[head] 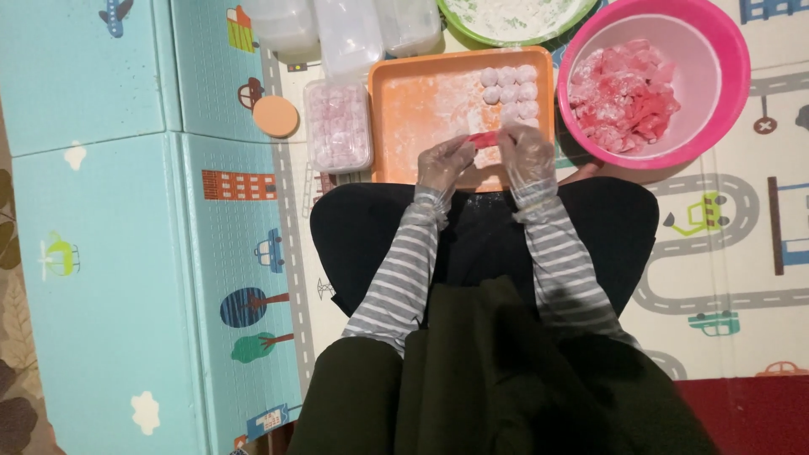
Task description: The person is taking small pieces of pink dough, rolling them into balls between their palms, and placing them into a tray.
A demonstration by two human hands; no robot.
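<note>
Right now a small pink-red piece of dough [483,138] sits pinched between my two hands, just above the near edge of the orange tray [404,126]. My left hand [445,163] and my right hand [527,152] both wear thin clear gloves, and the fingers [462,147] of each are curled in close around the piece, nearly closed, touching it from either side. Behind my hands, in the far right corner of the floured tray, a cluster of pale round balls [511,84] lies in short rows. Just left of the tray stands a clear plastic box [338,126] filled with more pinkish balls, and beside that an orange round lid [275,116] rests on the play mat [109,253]. To the right of the tray a big pink bowl [729,76] holds a heap of red-pink dough. Beyond the tray is a green-rimmed bowl [514,21] of white flour, with clear containers [345,34] next to it.
</note>
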